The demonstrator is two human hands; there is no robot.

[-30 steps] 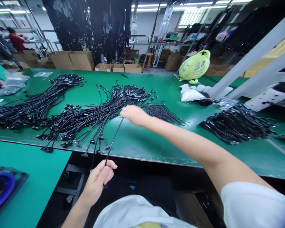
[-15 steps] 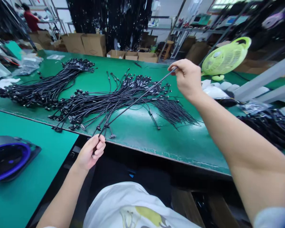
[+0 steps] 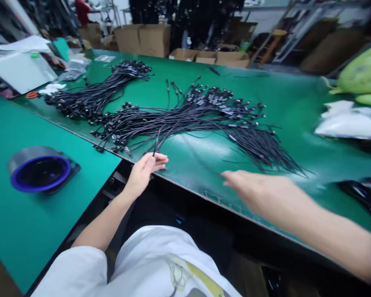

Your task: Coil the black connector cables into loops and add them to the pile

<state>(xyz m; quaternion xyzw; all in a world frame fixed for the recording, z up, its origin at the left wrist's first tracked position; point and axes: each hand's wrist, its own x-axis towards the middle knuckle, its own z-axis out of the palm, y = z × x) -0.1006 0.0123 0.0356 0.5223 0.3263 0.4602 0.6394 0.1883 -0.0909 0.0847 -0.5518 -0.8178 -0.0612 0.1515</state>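
My left hand is closed on a black cable at the table's front edge, just in front of the cable pile. Several black cables with small connectors lie in a bundle across the green table. Loose thin ends fan out at its right. A second cable bundle lies further left. My right hand is low over the table's front part, blurred by motion; a faint blurred cable streak runs toward its fingertips, and whether the fingers hold it is unclear.
A tape roll with a purple rim sits on the left green surface. At the right are white packages and a green fan. Cardboard boxes stand behind the table. A person in red is far back left.
The view has turned right and down. My right hand has come down from its raised place, where it held the cable stretched taut. My left hand still grips a cable near the edge.
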